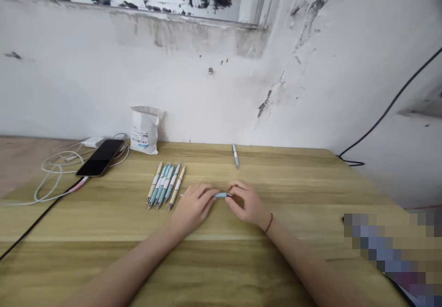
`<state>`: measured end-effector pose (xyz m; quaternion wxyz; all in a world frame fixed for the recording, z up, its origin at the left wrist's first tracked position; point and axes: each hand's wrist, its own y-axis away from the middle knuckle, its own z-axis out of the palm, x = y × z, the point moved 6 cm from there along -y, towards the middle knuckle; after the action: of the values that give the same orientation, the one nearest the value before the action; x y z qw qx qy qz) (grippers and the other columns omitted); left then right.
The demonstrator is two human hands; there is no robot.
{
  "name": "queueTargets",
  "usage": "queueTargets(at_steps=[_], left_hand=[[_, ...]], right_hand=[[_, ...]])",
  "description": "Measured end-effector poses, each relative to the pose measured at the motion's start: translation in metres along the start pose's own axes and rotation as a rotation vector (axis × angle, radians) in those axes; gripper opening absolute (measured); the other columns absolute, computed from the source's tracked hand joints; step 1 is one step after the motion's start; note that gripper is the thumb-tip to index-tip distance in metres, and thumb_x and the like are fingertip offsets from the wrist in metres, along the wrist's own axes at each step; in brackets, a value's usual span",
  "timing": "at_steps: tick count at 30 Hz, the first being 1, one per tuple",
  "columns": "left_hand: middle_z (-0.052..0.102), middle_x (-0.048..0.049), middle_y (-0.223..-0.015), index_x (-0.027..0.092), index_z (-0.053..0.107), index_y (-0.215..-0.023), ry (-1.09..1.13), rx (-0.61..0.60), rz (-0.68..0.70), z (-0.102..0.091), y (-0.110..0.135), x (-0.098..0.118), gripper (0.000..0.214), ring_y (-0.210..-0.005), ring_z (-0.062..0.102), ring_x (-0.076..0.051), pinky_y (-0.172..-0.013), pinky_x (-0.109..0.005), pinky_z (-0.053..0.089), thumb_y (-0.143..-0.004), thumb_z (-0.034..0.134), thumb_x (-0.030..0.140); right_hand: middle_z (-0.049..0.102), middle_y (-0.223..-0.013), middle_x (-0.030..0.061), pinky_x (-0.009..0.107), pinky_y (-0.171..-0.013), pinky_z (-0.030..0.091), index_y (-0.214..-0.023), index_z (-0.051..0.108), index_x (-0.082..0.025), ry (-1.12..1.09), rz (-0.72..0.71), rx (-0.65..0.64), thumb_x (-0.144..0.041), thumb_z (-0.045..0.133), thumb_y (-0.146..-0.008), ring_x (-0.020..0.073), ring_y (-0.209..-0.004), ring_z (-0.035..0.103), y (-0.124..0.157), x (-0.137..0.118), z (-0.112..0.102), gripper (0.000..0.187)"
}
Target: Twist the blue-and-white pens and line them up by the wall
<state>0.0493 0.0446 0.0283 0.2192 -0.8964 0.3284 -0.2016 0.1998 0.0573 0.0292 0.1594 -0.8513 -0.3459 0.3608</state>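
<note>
Because the left hand point(194, 209) and right hand point(247, 204) pinch opposite ends, a blue ballpoint pen point(222, 195) stays level between them over the wooden desk point(207, 270). Matching pens point(165, 186) lie grouped alongside, tips together; another pen point(235, 156) lies apart.

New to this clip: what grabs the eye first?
The left hand and right hand meet mid-table, holding a pale blue pen between them. Just left of them lies a tight row of pens, with a lone pen farther back. A black phone lies among white cables at far left.
</note>
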Motion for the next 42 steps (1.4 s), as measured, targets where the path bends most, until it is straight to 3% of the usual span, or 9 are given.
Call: queueTargets(at_steps=[4,7,12,15,23,27,30,36,42], left_hand=[[0.06,-0.0064,-0.102,0.021,0.055,-0.11,0.011,-0.018,-0.004,0.001,0.0,0.0,0.024,-0.094,0.055,-0.018,-0.079,-0.033,0.044,-0.091,0.042,0.024],[0.059,-0.0063,-0.101,0.021,0.055,-0.11,0.012,-0.027,0.001,0.002,-0.001,0.0,0.023,-0.093,0.055,-0.019,-0.078,-0.033,0.044,-0.091,0.042,0.024],[0.059,-0.0061,-0.103,0.022,0.055,-0.111,0.03,-0.016,-0.024,0.001,0.0,-0.001,0.024,-0.095,0.055,-0.019,-0.079,-0.033,0.044,-0.091,0.043,0.024],[0.059,-0.0058,-0.102,0.023,0.055,-0.11,0.036,-0.014,-0.03,0.001,0.0,-0.001,0.023,-0.095,0.055,-0.019,-0.079,-0.033,0.044,-0.091,0.043,0.024],[0.059,-0.0063,-0.103,0.022,0.055,-0.111,0.057,-0.03,-0.043,0.002,0.0,-0.003,0.024,-0.095,0.054,-0.018,-0.081,-0.034,0.044,-0.092,0.041,0.026],[0.059,-0.0064,-0.103,0.022,0.055,-0.111,0.064,-0.026,-0.042,0.001,0.0,-0.003,0.024,-0.095,0.054,-0.018,-0.081,-0.034,0.044,-0.091,0.041,0.025],[0.059,-0.0063,-0.102,0.023,0.056,-0.11,0.057,-0.024,-0.038,0.001,-0.001,-0.002,0.024,-0.094,0.055,-0.018,-0.08,-0.034,0.045,-0.091,0.042,0.025],[0.059,-0.0055,-0.102,0.022,0.055,-0.11,0.037,-0.025,-0.045,0.003,0.001,-0.005,0.023,-0.095,0.055,-0.018,-0.08,-0.033,0.043,-0.091,0.043,0.025],[0.061,-0.005,-0.103,0.023,0.056,-0.11,0.006,-0.039,-0.034,0.003,0.0,-0.003,0.023,-0.095,0.055,-0.018,-0.079,-0.032,0.042,-0.091,0.043,0.025]], right_hand=[[0.051,-0.108,0.0103,0.036,-0.087,0.042,-0.095,0.055,-0.019,0.0,0.017,0.073,-0.021,0.056,-0.077,0.0218,-0.101,0.051,0.0,0.002,-0.004,0.018],[0.053,-0.103,0.009,0.035,-0.084,0.043,-0.079,0.057,-0.019,-0.008,0.004,0.034,-0.022,0.055,-0.079,0.0204,-0.095,0.054,0.001,0.001,-0.002,0.004],[0.056,-0.102,0.0086,0.035,-0.084,0.044,-0.099,0.055,-0.019,-0.044,0.028,0.071,-0.022,0.054,-0.08,0.0205,-0.095,0.053,-0.001,0.001,-0.006,0.02],[0.057,-0.094,0.0069,0.034,-0.081,0.044,-0.085,0.057,-0.02,-0.056,0.018,0.039,-0.022,0.053,-0.081,0.019,-0.088,0.055,-0.002,0.0,-0.004,0.007],[0.06,-0.086,0.0045,0.031,-0.077,0.045,-0.082,0.059,-0.02,-0.085,0.067,0.048,-0.022,0.054,-0.081,0.0173,-0.082,0.056,-0.003,0.003,-0.003,0.006],[0.061,-0.091,0.0059,0.033,-0.078,0.045,-0.093,0.058,-0.02,-0.073,0.07,0.112,-0.023,0.056,-0.079,0.0188,-0.086,0.056,-0.003,0.001,-0.006,0.014],[0.062,-0.082,0.0042,0.033,-0.075,0.045,-0.082,0.059,-0.02,-0.062,0.057,0.068,-0.024,0.056,-0.08,0.0179,-0.08,0.056,-0.003,0.001,-0.003,0.005],[0.061,-0.084,0.0043,0.033,-0.075,0.043,-0.088,0.057,-0.02,-0.01,0.048,0.018,-0.024,0.051,-0.086,0.0175,-0.081,0.054,-0.001,0.004,0.003,0.007],[0.057,-0.073,0.004,0.032,-0.069,0.04,-0.076,0.055,-0.019,0.121,0.027,-0.013,-0.021,0.038,-0.092,0.0175,-0.074,0.051,0.0,0.005,0.008,0.023]])
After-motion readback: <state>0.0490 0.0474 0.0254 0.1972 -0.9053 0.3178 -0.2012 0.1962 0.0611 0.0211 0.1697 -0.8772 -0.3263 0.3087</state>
